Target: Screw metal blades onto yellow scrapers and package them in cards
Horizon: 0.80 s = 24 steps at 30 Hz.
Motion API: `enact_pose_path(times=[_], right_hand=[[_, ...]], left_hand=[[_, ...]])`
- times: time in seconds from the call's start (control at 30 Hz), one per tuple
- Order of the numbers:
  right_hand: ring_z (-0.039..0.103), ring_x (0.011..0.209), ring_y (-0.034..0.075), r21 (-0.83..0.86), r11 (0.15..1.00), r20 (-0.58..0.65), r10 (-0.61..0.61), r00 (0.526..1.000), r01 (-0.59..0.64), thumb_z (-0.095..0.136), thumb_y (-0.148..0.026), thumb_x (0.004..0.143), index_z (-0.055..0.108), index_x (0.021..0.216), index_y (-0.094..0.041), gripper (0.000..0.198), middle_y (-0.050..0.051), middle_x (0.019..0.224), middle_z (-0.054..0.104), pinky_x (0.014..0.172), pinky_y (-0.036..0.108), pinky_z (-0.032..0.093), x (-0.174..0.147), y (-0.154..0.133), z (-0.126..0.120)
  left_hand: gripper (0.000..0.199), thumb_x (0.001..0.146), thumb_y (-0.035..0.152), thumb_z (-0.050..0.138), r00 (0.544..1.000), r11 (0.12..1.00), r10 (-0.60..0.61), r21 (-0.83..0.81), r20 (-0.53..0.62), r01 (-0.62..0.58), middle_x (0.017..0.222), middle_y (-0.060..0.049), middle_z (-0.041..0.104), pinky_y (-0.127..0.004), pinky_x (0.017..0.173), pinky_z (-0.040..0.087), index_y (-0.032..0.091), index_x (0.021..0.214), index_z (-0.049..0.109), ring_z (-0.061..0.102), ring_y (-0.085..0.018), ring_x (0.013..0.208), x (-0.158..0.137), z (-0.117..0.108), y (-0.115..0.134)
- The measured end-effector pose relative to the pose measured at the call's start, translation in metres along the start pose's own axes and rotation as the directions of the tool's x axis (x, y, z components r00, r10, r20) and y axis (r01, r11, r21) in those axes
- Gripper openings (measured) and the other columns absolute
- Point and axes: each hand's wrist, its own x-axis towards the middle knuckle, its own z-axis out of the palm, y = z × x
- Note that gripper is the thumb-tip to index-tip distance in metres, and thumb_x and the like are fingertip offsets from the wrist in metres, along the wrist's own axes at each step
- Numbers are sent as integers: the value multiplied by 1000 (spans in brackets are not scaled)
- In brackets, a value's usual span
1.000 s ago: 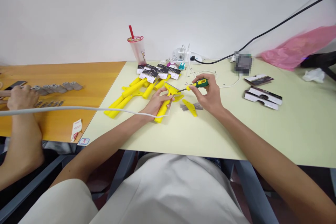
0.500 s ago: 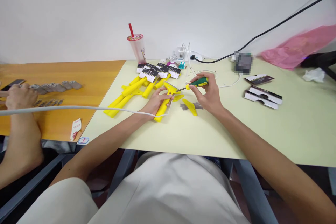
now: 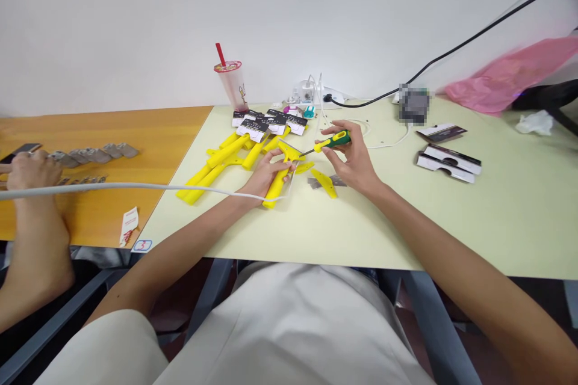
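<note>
My left hand (image 3: 266,175) is closed around the handle of a yellow scraper (image 3: 273,190), whose wide head points away from me. In my right hand (image 3: 354,156) is a screwdriver (image 3: 336,140) with a green and yellow handle, gripped by the fingers and thumb. Its shaft slants down left, and the tip is at the scraper's head; whether it sits in a screw is too small to tell. Close by on the table lie a loose yellow plastic piece (image 3: 324,184) and flat grey blades (image 3: 338,181). Several yellow scrapers (image 3: 212,171) with black and white cards (image 3: 253,129) are piled to the left.
A plastic cup (image 3: 232,87) with a red straw stands behind the pile. Opened card sleeves (image 3: 449,162) lie at right. A white cable (image 3: 135,187) crosses above my left forearm. At far left, another person's hand (image 3: 31,169) rests on the orange table (image 3: 153,162).
The whole view has shifted slightly. Both hands keep their holds, and the screwdriver tip stays at the scraper's head; the right hand's fingers have moved a little on the handle.
</note>
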Motion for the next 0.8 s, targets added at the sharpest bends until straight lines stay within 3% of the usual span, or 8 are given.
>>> enact_pose_path(times=[0.1,0.2,0.27,0.4,0.5,0.67,0.8], right_hand=[[80,107,27,-43,999,-45,24,999,-26,85,-70,95,57,135,-34,61,5,113,77,101,49,70,2,1,-3],[79,102,26,-78,996,-70,47,996,-52,86,-69,94,58,127,-32,57,3,105,76,96,46,70,3,4,-6],[79,105,26,-73,996,-62,41,997,-45,84,-69,96,57,130,-33,56,4,110,74,98,47,70,3,5,-7],[80,122,27,6,1000,10,3,1000,-3,80,-70,98,52,139,-36,60,9,141,68,111,51,67,2,4,-3],[82,119,26,46,999,9,9,1000,-10,81,-68,98,53,137,-36,58,9,149,65,112,51,67,0,1,1],[84,109,26,28,999,-51,37,998,-36,87,-69,93,57,120,-32,55,3,111,77,98,46,71,1,-3,1],[82,98,25,-43,998,-96,38,995,-42,90,-71,89,61,109,-30,54,1,101,75,91,43,71,3,-2,-3]], left_hand=[[56,76,5,88,1000,1000,6,18,26,-6,93,-5,76,-23,57,45,20,119,55,74,-17,83,-1,0,-1],[56,76,6,88,999,999,12,34,41,-14,92,-5,76,-24,58,46,20,120,55,74,-17,84,-1,0,-2],[58,75,6,89,999,999,6,36,32,-7,92,-5,76,-24,58,46,20,120,56,75,-18,84,-1,-1,-3],[58,74,4,90,1000,999,-11,30,8,11,94,-6,78,-24,59,45,20,118,55,75,-18,81,1,-3,-2],[59,73,4,90,1000,1000,-8,16,5,8,95,-6,77,-24,58,45,21,117,55,76,-19,83,1,-2,-1],[58,74,4,90,1000,1000,-13,11,4,13,94,-5,77,-24,58,45,20,118,56,76,-18,83,1,-2,-2],[61,72,7,92,999,999,-9,34,31,8,94,-6,79,-25,57,45,21,117,54,75,-18,80,2,-3,-3]])
